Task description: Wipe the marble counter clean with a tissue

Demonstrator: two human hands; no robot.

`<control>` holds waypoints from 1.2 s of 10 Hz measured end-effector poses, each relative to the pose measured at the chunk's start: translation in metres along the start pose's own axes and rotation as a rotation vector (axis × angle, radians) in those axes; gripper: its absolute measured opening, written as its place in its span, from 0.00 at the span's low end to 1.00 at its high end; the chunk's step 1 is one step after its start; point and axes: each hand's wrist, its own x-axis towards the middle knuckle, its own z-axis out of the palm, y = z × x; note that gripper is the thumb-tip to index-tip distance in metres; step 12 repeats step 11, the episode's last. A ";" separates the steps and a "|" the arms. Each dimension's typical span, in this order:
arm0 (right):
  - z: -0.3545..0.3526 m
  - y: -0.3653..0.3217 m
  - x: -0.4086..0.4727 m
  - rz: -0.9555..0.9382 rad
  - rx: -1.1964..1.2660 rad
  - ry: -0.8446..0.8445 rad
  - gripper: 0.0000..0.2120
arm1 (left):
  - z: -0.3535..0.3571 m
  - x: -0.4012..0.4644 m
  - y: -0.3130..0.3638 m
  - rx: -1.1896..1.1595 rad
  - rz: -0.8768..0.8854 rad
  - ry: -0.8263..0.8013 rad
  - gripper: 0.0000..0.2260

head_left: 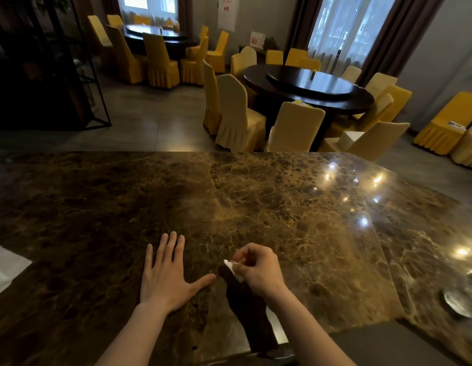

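Observation:
A dark brown marble counter (256,202) fills the lower half of the view. My right hand (258,268) is closed around a small crumpled white tissue (232,267), which pokes out at the left of the fist, just above the marble near the counter's front edge. My left hand (167,273) lies flat on the counter beside it, palm down, fingers spread, holding nothing.
A flat white sheet of paper or tissue (5,268) lies at the counter's left edge. A round metal dish (457,303) sits at the right. Beyond the counter stand round dark dining tables (309,88) ringed by yellow-covered chairs (237,117).

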 end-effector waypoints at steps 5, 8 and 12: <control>-0.036 0.005 -0.133 -0.021 0.326 -0.600 0.11 | -0.013 -0.047 0.018 -0.027 -0.038 -0.010 0.56; 0.012 0.122 -0.165 0.049 -0.259 -0.494 0.10 | 0.003 -0.054 0.019 -0.013 -0.052 0.026 0.57; 0.050 0.175 -0.173 0.136 -0.413 -0.587 0.10 | 0.002 -0.055 0.020 -0.005 -0.055 0.013 0.56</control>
